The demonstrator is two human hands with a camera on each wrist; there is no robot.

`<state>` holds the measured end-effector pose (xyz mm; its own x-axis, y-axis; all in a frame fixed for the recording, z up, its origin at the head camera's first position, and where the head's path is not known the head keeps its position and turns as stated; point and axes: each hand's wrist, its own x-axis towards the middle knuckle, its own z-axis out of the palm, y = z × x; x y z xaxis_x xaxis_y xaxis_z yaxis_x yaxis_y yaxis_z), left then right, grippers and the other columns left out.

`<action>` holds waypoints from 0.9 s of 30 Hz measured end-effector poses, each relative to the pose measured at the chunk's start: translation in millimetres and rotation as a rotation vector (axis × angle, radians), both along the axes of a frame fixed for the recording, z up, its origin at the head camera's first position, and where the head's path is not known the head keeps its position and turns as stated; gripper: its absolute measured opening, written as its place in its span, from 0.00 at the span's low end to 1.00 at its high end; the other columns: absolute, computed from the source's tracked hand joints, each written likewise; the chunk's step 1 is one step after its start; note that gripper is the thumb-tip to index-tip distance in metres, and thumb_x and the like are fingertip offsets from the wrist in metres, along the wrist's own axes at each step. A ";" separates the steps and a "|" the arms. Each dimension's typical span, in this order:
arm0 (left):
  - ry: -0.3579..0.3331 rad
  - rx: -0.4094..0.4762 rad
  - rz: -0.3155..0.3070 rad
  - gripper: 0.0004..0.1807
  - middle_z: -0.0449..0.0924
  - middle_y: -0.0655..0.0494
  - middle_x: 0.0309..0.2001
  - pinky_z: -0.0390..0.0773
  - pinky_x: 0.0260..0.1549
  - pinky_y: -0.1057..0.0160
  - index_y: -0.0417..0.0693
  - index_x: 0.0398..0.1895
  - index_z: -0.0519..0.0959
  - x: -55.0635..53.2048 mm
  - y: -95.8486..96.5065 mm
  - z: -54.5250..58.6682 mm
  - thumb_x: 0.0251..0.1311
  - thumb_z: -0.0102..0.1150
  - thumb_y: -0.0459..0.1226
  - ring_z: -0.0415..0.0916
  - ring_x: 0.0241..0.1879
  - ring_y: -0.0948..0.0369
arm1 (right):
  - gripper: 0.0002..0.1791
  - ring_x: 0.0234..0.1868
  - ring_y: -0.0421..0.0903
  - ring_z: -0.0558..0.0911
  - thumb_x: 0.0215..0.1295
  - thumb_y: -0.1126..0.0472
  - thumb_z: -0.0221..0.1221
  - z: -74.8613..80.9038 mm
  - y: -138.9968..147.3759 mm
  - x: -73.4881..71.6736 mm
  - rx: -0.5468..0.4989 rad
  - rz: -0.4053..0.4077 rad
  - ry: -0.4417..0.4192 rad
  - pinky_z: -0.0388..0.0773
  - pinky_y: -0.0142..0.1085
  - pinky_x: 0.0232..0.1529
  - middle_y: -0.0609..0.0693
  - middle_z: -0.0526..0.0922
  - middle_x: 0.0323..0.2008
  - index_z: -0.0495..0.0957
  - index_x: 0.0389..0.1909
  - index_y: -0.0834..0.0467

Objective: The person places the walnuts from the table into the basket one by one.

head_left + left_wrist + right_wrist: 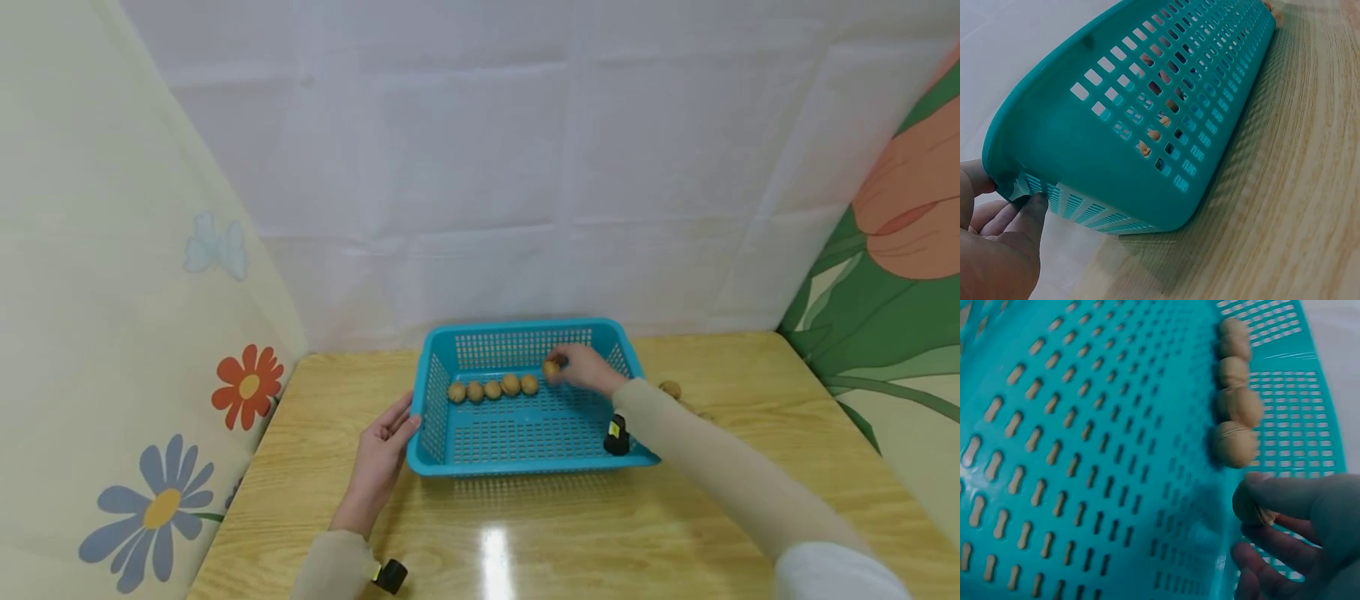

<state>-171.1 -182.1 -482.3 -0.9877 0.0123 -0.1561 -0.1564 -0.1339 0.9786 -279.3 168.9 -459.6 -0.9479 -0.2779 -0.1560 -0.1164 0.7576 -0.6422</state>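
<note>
A blue plastic basket (pixel 525 468) with slotted walls stands on the table. Inside it, several walnuts (pixel 511 384) form a row along the far side. My right hand (pixel 588 371) reaches into the basket and pinches a walnut (pixel 1249 505) between thumb and fingers, at the right end of that row. With my left hand (pixel 381 450) I grip the basket's left rim; in the left wrist view the thumb is at the rim and the fingers (pixel 1029 219) lie against the slotted end wall.
More walnuts (pixel 671 389) lie on the wooden table (pixel 360 375) right of the basket, partly hidden by the right forearm. A white cloth (pixel 465 167) hangs behind the table. Panels with painted flowers (pixel 250 386) flank both sides.
</note>
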 end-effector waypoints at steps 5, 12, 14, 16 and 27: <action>0.003 0.000 -0.006 0.30 0.69 0.43 0.75 0.79 0.58 0.70 0.45 0.78 0.66 0.8 -0.2 -1.1 0.77 0.58 0.36 0.79 0.58 0.72 | 0.24 0.55 0.58 0.82 0.65 0.64 0.69 -5.5 -6.4 1.0 0.012 0.021 0.000 0.82 0.51 0.55 0.61 0.85 0.52 0.80 0.60 0.67; 0.014 0.001 -0.008 0.30 0.68 0.41 0.75 0.80 0.57 0.70 0.43 0.78 0.66 0.3 -0.1 -2.1 0.76 0.58 0.36 0.79 0.58 0.73 | 0.26 0.56 0.58 0.82 0.66 0.64 0.69 -8.4 -12.7 2.9 0.016 0.002 -0.035 0.83 0.50 0.54 0.62 0.84 0.55 0.77 0.63 0.67; 0.015 0.003 -0.008 0.30 0.68 0.41 0.75 0.80 0.57 0.69 0.43 0.78 0.66 0.3 -0.2 -2.1 0.76 0.58 0.36 0.79 0.58 0.72 | 0.27 0.55 0.57 0.83 0.66 0.63 0.69 -9.2 -13.1 2.8 0.015 -0.006 -0.048 0.84 0.49 0.52 0.62 0.84 0.55 0.77 0.64 0.67; 0.015 0.003 -0.006 0.30 0.68 0.41 0.75 0.80 0.57 0.69 0.43 0.78 0.66 0.2 -0.1 -2.0 0.76 0.58 0.35 0.79 0.57 0.72 | 0.28 0.53 0.57 0.83 0.66 0.62 0.69 -9.4 -12.6 2.0 0.011 -0.012 -0.059 0.84 0.49 0.51 0.62 0.84 0.55 0.76 0.65 0.67; 0.009 -0.017 -0.005 0.30 0.69 0.43 0.75 0.81 0.56 0.69 0.44 0.78 0.66 -0.7 -0.8 -1.1 0.76 0.58 0.37 0.79 0.59 0.71 | 0.26 0.58 0.59 0.81 0.71 0.54 0.66 27.2 9.7 9.7 0.021 0.043 0.006 0.82 0.52 0.56 0.62 0.83 0.57 0.78 0.64 0.64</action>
